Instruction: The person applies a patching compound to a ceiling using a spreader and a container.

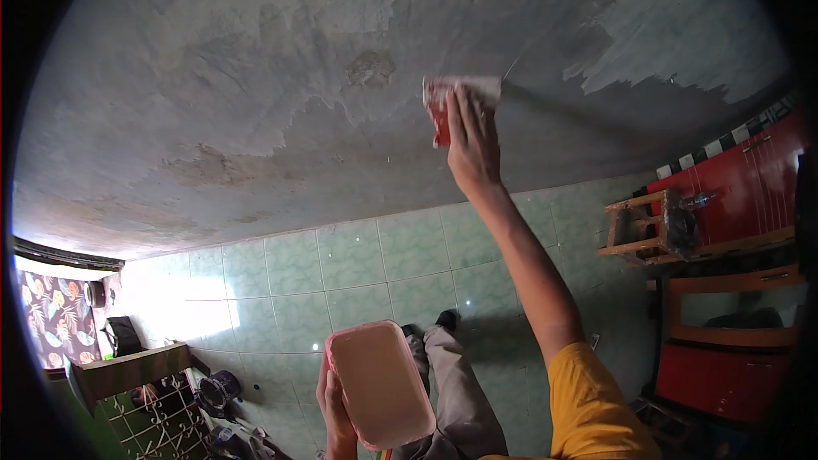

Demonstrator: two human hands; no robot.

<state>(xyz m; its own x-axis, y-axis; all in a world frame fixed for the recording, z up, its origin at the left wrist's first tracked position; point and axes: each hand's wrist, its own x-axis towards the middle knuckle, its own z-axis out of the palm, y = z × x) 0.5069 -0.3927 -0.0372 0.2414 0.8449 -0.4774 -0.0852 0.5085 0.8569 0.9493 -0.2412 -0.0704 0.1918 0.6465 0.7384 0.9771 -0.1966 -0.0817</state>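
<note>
My right hand (473, 132) is stretched up to the grey wall (511, 0), its fingers wrapped over a red-and-white putty scraper (436, 111). The scraper's wide, pale edge lies against the wall and is slightly blurred. Low in front of me, my left hand (333, 400) grips the left side of a rectangular pink tub (371, 329). Its inside looks smooth and pale beige; whether that is a filling or the bare bottom I cannot tell. Darker smooth grey covers the middle of the wall, with ragged edges against lighter patches.
Green tiles (358, 251) cover the floor below the wall. A wooden stool (637, 226) stands at right beside red cabinets (741, 183). At lower left are a wooden-edged piece with a metal grille (153, 426), a dark bucket (218, 392) and a patterned curtain (60, 311).
</note>
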